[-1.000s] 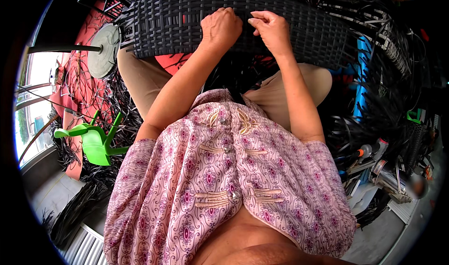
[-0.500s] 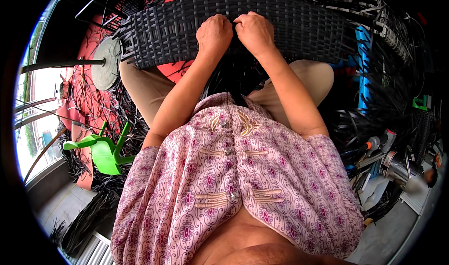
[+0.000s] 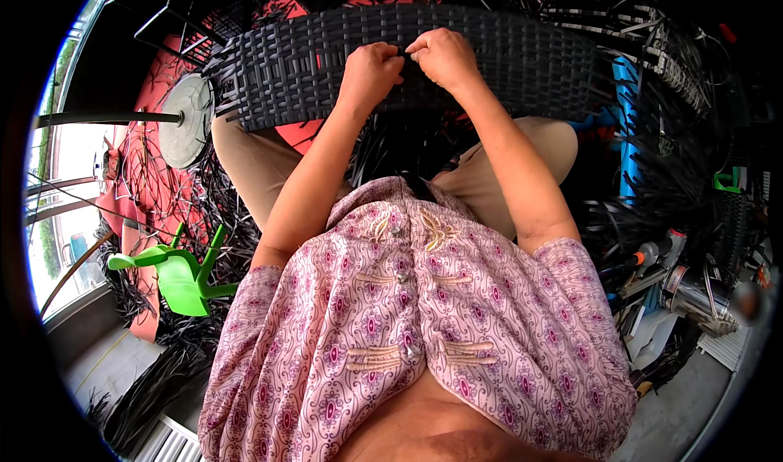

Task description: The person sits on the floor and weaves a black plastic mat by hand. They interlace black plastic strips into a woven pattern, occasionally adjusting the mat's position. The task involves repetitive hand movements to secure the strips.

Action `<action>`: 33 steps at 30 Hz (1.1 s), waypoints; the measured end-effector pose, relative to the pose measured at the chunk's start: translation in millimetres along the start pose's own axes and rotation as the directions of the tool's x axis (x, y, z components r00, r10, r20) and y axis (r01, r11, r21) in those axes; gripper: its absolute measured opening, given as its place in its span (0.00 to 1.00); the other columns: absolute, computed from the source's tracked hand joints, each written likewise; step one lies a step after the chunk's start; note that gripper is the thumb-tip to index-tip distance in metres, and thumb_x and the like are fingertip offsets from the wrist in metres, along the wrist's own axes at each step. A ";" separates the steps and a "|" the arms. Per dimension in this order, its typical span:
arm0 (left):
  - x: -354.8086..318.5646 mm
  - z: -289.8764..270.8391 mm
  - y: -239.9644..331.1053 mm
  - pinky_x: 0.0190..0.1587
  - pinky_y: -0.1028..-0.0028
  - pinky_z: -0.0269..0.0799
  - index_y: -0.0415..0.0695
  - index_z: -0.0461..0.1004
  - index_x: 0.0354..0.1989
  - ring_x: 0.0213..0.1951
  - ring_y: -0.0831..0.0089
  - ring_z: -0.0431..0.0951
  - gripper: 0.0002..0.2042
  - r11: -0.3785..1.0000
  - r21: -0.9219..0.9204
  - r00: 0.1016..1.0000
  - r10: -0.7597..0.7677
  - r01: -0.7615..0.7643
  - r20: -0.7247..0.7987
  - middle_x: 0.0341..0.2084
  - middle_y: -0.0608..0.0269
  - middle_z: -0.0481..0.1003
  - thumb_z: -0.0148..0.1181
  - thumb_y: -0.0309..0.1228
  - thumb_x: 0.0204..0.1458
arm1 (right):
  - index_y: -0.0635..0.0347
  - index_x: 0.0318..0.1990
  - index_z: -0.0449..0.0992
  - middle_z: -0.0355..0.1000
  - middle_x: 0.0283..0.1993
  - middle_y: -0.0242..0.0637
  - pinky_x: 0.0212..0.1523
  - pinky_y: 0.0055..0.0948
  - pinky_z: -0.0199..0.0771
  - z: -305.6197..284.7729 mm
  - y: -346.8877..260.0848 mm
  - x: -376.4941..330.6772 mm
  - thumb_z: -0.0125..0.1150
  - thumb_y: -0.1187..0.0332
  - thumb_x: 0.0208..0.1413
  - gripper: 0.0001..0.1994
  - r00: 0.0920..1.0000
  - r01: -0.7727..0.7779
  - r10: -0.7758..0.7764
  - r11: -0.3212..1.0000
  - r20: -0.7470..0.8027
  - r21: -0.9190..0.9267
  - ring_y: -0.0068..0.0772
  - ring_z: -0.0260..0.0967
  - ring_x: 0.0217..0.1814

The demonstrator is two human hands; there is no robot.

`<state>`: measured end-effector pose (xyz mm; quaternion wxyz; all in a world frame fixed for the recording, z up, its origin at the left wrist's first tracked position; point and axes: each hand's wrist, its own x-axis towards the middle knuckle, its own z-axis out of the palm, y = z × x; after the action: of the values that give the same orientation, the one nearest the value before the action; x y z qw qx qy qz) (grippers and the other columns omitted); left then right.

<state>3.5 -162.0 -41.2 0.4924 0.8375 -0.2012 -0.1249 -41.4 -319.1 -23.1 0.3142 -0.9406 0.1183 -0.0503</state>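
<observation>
The black woven panel (image 3: 522,66) lies beneath both sets of fingers, stretching out to either side. The left hand (image 3: 371,72) and right hand (image 3: 444,58) curl closely, fingertips nearly meeting; whether they pinch a strand, I cannot tell.

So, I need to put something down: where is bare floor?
Grey floor shows lower left, between the window and a black strip bundle, and lower right, below the white slatted piece. Crowded: around the woven panel and silver cylinder.
</observation>
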 end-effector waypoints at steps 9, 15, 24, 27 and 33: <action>-2.2 -0.6 -5.0 0.28 0.78 0.76 0.32 0.79 0.38 0.25 0.75 0.81 0.11 0.987 -0.154 0.998 -0.049 0.044 -0.028 0.25 0.59 0.80 0.64 0.30 0.54 | 0.58 0.37 0.84 0.81 0.35 0.44 0.43 0.39 0.78 11.7 -5.0 -5.9 0.64 0.67 0.52 0.08 0.982 0.109 -0.121 0.990 -0.143 -0.088 0.45 0.79 0.40; -11.5 -8.2 1.8 0.29 0.78 0.76 0.34 0.77 0.35 0.27 0.77 0.81 0.09 0.979 -0.190 0.992 -0.096 0.079 -0.081 0.25 0.61 0.79 0.63 0.30 0.56 | 0.59 0.40 0.81 0.80 0.34 0.41 0.41 0.38 0.78 8.6 -11.5 -12.3 0.70 0.69 0.45 0.12 0.970 0.181 -0.166 0.981 -0.181 0.071 0.43 0.79 0.37; -39.4 -48.1 -8.6 0.32 0.78 0.77 0.36 0.72 0.34 0.29 0.75 0.82 0.05 0.913 -0.406 0.978 -0.042 -0.046 -0.206 0.27 0.61 0.78 0.61 0.24 0.57 | 0.57 0.42 0.79 0.76 0.43 0.37 0.45 0.35 0.77 2.2 -25.6 -27.3 0.68 0.71 0.49 0.12 0.887 0.388 -0.328 0.911 -0.325 0.138 0.42 0.76 0.44; -47.6 -48.9 4.7 0.32 0.80 0.77 0.37 0.73 0.33 0.29 0.78 0.80 0.05 0.928 -0.363 0.977 0.005 -0.085 -0.214 0.27 0.65 0.76 0.63 0.23 0.56 | 0.57 0.46 0.79 0.77 0.46 0.37 0.48 0.36 0.76 4.2 -34.9 -23.8 0.67 0.69 0.51 0.13 0.870 0.483 -0.441 0.851 -0.220 0.205 0.43 0.76 0.47; -41.5 -51.9 0.9 0.32 0.81 0.76 0.38 0.75 0.30 0.28 0.81 0.78 0.04 0.932 -0.349 0.975 0.024 -0.102 -0.220 0.26 0.66 0.77 0.65 0.22 0.53 | 0.55 0.42 0.83 0.78 0.38 0.37 0.44 0.32 0.76 12.8 -29.6 -15.1 0.67 0.65 0.54 0.09 0.894 0.442 -0.436 0.822 -0.101 0.359 0.37 0.77 0.42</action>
<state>-12.4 -103.1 -14.8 0.6590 0.7354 -0.1483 -0.0535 -48.1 -285.0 -15.8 0.4660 -0.8650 -0.1108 -0.1497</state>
